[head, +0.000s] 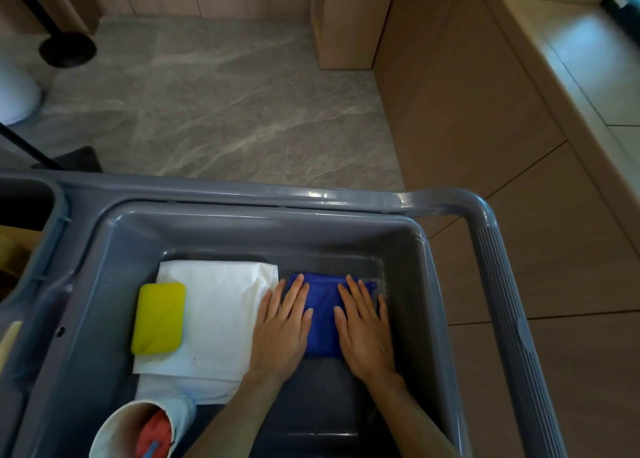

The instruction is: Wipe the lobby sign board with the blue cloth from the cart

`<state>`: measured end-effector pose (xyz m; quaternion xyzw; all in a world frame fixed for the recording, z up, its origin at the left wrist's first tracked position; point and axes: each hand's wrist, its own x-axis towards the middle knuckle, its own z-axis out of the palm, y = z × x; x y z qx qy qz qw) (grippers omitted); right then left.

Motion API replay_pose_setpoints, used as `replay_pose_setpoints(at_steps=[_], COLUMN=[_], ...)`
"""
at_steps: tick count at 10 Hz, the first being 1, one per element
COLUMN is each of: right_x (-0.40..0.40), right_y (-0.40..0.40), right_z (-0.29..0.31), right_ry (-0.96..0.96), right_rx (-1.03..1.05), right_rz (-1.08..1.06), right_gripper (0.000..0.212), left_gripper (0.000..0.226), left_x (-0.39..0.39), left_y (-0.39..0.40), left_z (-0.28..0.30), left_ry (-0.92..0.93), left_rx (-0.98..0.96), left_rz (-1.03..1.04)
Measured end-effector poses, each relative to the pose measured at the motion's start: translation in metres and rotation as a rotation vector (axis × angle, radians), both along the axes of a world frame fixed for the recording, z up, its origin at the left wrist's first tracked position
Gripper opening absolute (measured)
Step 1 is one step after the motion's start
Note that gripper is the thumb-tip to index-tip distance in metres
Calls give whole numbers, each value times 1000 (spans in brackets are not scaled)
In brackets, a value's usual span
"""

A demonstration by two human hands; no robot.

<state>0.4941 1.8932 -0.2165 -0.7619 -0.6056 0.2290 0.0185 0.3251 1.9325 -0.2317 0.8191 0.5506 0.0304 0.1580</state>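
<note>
left hand [281,331] + right hand [364,329] flat on blue cloth [322,314] | cart tray [242,229] (grey) | 1 yellow sponge [158,318]

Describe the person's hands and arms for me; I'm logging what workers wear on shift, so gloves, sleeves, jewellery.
Both hands are bare: no gloves on the left hand or the right hand. No rings, watch or wristband show. Both forearms are uncovered as far as the bottom edge of the picture, so no sleeve is in view. The fingernails look short and unpainted.
</note>
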Motion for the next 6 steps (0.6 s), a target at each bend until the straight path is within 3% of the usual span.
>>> replay_pose_setpoints(at_steps=[2, 4, 6], right_x=[-4, -9, -5], right_y=[-17, -23, -20], right_z=[24, 25, 24], right_ry=[9, -9, -65], right_rx=[393, 228, 143], right_rz=[-47, -23, 67], right_gripper=[23, 54, 62], left_gripper=[50, 56, 57], left_x=[-4, -11, -11], left_y=[-11, -19, -18], left_z=[15, 24, 46], left_ry=[-62, -8, -28], left_rx=[-3, 5, 65], left_rz=[19, 18, 36])
